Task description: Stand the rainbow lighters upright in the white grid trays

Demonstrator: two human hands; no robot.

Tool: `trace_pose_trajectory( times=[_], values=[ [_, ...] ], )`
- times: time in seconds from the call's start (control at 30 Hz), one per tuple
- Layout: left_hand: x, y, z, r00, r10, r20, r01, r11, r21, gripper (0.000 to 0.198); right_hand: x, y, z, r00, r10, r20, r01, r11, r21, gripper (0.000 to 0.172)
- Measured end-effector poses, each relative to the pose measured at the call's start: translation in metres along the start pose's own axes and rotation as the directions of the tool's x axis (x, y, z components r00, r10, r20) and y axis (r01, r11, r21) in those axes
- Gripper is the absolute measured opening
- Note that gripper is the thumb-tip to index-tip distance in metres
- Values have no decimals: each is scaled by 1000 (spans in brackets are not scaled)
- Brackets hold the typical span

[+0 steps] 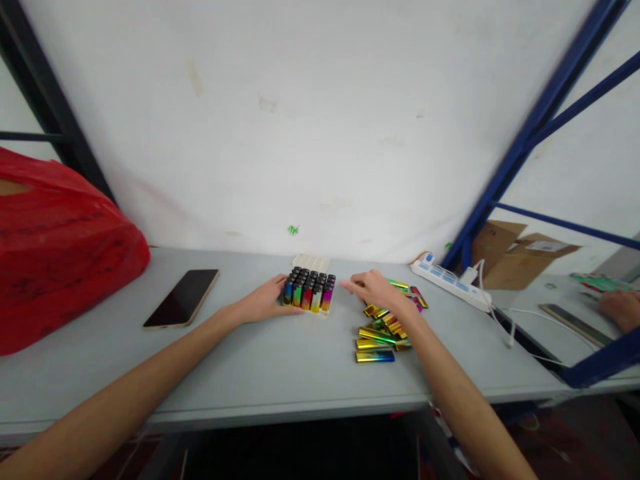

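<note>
A white tray [311, 261] on the grey table holds several upright rainbow-coloured lighters [309, 289] with black tops. My left hand [264, 300] rests against the tray's left side, fingers curled on it. My right hand [373, 289] hovers just right of the tray, above a loose pile of gold and rainbow lighters [381, 331] lying flat. Its fingers point left toward the tray and are partly stretched out; nothing shows in them.
A dark phone [182, 297] lies face up at the left, beside a big red plastic bag [55, 247]. A white power strip [450, 280] with a cable runs at the right. Blue rack struts [530, 133] rise there. Another person's hand [620, 308] is at the far right.
</note>
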State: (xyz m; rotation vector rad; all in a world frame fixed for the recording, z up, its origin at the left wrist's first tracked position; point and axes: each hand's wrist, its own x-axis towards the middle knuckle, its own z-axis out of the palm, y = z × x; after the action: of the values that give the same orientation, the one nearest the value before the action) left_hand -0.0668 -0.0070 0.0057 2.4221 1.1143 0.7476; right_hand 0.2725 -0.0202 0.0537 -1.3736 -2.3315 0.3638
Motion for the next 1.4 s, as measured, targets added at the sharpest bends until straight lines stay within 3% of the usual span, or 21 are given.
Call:
trace_pose_trajectory(
  times=[0.07,0.13,0.23,0.37,0.53,0.63,0.77,0.83,0.93,1.1,1.2,1.4],
  values=[
    [0,1,0,1000,-9,13,8,1000,4,86,0,29,-11,989,80,-121,-90,992,-83,58],
    [1,1,-1,1000,-14,19,14,1000,12,86,-1,57,-17,960,150,-238,-202,957,-209,39],
    [1,1,-1,1000,-9,17,9,1000,16,83,-1,85,-16,940,279,-197,-331,886,-324,32],
    [0,1,-2,1000,-12,21,11,999,30,84,0,94,-6,943,313,-110,-332,882,-333,19],
    [1,0,-1,1000,1,26,-2,999,36,85,4,83,-2,960,274,-64,-280,914,-294,15],
    [2,-1,-1,1000,-1,28,0,999,34,85,6,73,-5,971,200,-131,-226,948,-224,20],
    [2,2,-1,999,-13,40,12,1000,23,86,6,55,-8,973,138,-186,-117,986,116,20],
    [1,4,-1,999,-14,32,13,1000,9,86,7,44,-5,972,166,-164,-89,914,397,19],
    [0,5,-1,999,-29,18,28,1000,6,90,9,25,4,972,209,-107,-73,703,708,35],
    [0,0,0,1000,2,22,-2,1000,11,85,16,-2,21,957,276,84,-210,464,861,58],
    [0,-4,1,1000,19,24,-20,1000,10,82,17,-15,27,939,334,77,-227,440,869,65],
    [0,-7,2,1000,11,30,-12,1000,29,83,13,-31,31,930,364,54,-241,490,838,50]
  ],
)
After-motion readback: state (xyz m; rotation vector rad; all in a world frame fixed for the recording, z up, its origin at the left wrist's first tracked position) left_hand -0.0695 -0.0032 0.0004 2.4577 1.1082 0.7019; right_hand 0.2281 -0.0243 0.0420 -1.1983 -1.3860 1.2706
